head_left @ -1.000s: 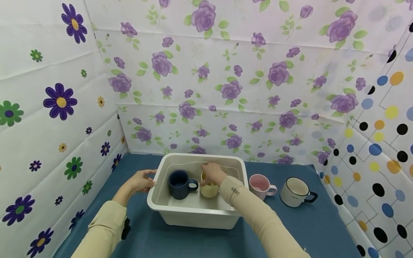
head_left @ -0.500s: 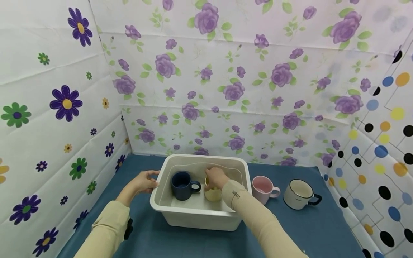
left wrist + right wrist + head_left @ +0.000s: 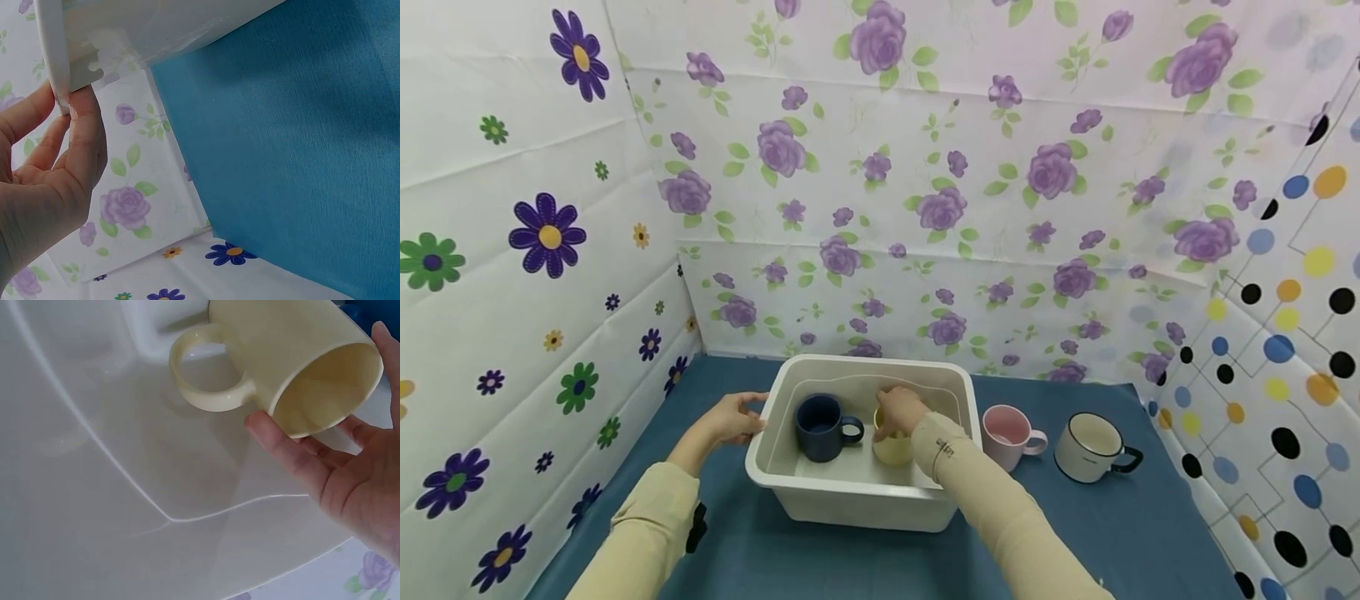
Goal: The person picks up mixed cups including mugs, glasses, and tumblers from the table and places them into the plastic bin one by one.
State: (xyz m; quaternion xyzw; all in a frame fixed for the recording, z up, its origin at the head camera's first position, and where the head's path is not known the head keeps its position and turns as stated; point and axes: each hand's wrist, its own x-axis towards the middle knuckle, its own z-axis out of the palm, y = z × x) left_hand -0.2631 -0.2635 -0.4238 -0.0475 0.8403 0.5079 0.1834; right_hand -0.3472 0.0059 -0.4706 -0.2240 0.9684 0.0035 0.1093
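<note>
A white plastic tub (image 3: 857, 506) stands on the blue tabletop, with a dark blue mug (image 3: 820, 433) upright in its left half. My left hand (image 3: 730, 419) pinches the tub's left rim (image 3: 55, 56) between thumb and fingers. Inside the tub, my right hand (image 3: 902, 410) holds a pale yellow mug (image 3: 275, 356) near its mouth, thumb on one side and fingers on the other. The mug's ring handle (image 3: 209, 403) points away from the palm in the right wrist view. From the head view, the hand hides part of this mug. Whether its base touches the tub floor, I cannot tell.
Right of the tub stands a pink mug (image 3: 1006, 429), its handle to the right. Farther right is a cream mug (image 3: 1081, 457) with a dark rim and black handle. Flower-patterned cloth (image 3: 842, 208) hangs behind, and dotted cloth (image 3: 1285, 400) borders the right side.
The head view has shifted slightly. My right hand and the yellow mug sit a touch farther right and lower in the tub than a second ago. The left hand keeps its hold.
</note>
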